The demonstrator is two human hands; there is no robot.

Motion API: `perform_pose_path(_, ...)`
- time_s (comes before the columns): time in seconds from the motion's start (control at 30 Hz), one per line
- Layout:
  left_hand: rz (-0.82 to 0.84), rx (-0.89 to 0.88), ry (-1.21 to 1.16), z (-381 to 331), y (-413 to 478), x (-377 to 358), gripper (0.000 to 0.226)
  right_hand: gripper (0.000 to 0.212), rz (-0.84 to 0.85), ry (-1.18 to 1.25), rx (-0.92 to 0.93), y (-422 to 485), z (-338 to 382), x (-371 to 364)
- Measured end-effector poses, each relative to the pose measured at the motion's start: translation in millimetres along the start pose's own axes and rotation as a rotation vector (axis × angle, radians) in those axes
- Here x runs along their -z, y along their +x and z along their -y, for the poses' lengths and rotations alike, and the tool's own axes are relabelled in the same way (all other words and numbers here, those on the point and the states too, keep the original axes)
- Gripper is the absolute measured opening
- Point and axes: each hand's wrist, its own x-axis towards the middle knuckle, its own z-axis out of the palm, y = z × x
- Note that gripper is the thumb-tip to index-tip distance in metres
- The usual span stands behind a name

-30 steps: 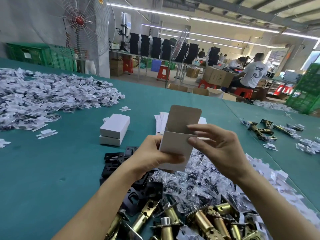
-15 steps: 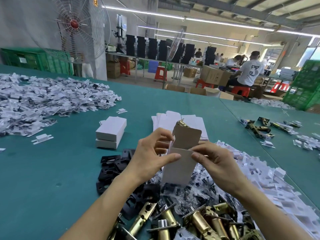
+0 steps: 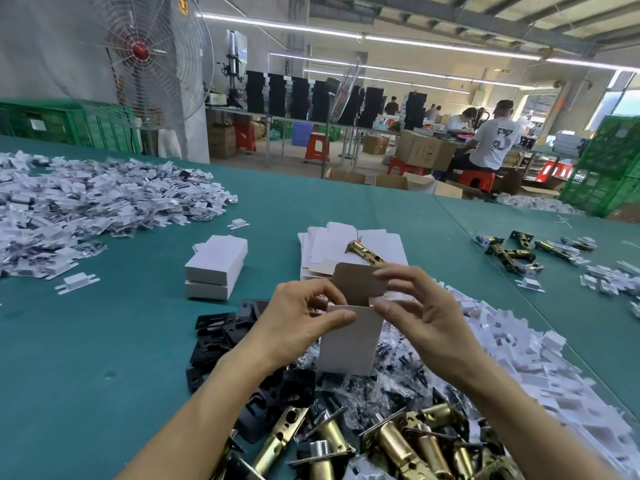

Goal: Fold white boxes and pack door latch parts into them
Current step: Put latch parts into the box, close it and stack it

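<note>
Head: white box (image 3: 349, 341) upright; left hand (image 3: 298, 323) grips it, right hand (image 3: 422, 317) pinches raised flap (image 3: 358, 284).

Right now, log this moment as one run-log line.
left hand: holds white box | right hand: pinches top flap | flap: open

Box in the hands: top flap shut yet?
Open. The white box has its top flap standing up, brown inside showing; left hand grips the body, right hand holds the flap.
</note>
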Motion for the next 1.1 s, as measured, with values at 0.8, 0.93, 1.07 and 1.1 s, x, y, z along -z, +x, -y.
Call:
perform_pose_path(0.8,-0.157,-0.081,-0.201,-7,0,-1,0.007,0.010,-0.096,0.074,-0.041,8,1,-10)
perform_pose_path(0.93,-0.157,-0.062,-0.211,-6,0,-1,0.010,0.010,-0.091,0.074,-0.041,6,-4,-7)
perform_pose_path(1.07,-0.124,-0.076,-0.159,-2,1,3,0.018,0.023,-0.058,0.023,-0.016,4,-7,-3)
perform_pose_path(1.1,-0.117,-0.079,-0.131,-2,1,4,0.017,0.025,-0.048,0.007,-0.008,3,-7,-2)
